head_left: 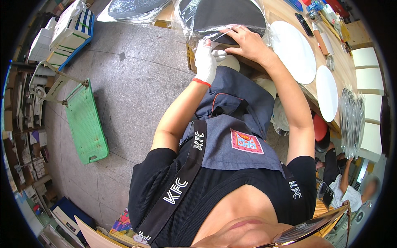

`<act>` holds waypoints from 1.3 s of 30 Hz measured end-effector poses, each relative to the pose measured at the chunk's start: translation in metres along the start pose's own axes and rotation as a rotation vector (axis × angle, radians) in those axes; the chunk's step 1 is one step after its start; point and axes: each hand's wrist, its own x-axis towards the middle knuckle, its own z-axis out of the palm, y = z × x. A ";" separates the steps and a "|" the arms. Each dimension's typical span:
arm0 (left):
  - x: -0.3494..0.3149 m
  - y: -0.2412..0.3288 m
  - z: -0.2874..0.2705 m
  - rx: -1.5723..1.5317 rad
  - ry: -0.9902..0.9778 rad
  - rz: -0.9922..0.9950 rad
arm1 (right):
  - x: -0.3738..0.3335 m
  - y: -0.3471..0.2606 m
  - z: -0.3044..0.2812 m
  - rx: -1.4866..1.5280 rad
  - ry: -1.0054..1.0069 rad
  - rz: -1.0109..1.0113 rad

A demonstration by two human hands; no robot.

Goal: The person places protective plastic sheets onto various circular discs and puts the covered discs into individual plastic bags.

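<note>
A dark round board (pixel 225 18) lies in a clear plastic bag (pixel 193 25) at the table's near edge. My left hand (pixel 206 63), in a white glove with a red cuff and a bare thumb tip, pinches the near left edge of the bag. My right hand (pixel 248 44) is bare. Its fingers bend over the bag's near edge, close to the left hand, with the thumb lower down. A strip of film stretches between the two hands. Part of the right hand's grip is hidden by its own fingers.
White oval boards (pixel 294 51) lie to the right, beside a phone (pixel 304 25) and assorted tools. Another wrapped disc (pixel 136 9) is at the far left. A green platform cart (pixel 86 120) and stacked boxes (pixel 72 35) stand on the left floor. Another person (pixel 345 186) sits at right.
</note>
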 end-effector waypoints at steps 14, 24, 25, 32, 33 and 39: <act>-0.015 -0.008 0.005 0.203 -0.036 0.079 | 0.004 0.011 0.010 0.129 0.057 0.046; -0.010 -0.012 0.003 0.175 -0.066 0.104 | 0.001 0.015 0.013 0.114 0.079 0.037; -0.009 -0.013 0.002 0.177 -0.069 0.110 | 0.001 0.015 0.014 0.110 0.081 0.031; -0.009 -0.013 0.003 0.171 -0.061 0.119 | 0.001 0.016 0.015 0.101 0.090 0.021; -0.010 -0.013 0.004 0.160 -0.058 0.107 | 0.001 0.016 0.016 0.102 0.091 0.021; -0.008 -0.013 0.002 0.147 -0.062 0.103 | 0.001 0.007 0.006 0.110 0.022 0.055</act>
